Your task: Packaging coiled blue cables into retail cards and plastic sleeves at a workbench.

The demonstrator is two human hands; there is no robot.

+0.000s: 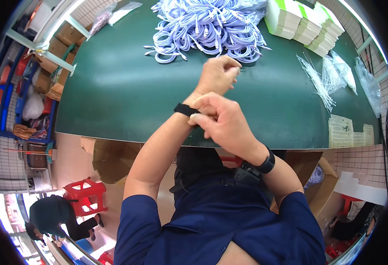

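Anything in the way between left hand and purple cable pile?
Nothing visible: the left hand is beside the near edge of the cable pile; the right hand, at the black wrist strap, is outside that path.

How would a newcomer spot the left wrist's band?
Over the green table, find the left hand. On its wrist is a black band. Unlike the right wrist's band, it is touched by the right hand.

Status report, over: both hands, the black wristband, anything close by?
Right hand pinching black wristband. Left hand half-curled above green table, no object seen in it. Lavender cable pile just beyond left hand.
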